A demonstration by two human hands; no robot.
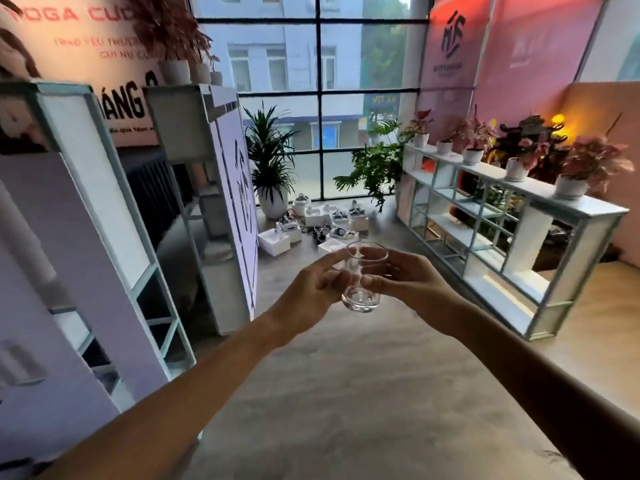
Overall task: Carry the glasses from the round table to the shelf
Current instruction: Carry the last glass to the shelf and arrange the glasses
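Both hands, left hand [320, 285] and right hand [403, 280], fingers clamped around an upright clear glass [363, 277]: light, rigid, slippery, breakable; best gripped mid-wall.

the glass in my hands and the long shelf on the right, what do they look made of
The glass: clear, glossy glass by its look, since fingers and floor show through it and the thick base glints; clear plastic cannot be ruled out. The long shelf: white-painted matt frame, probably metal or wood, with thin straight bars; which one cannot be told.
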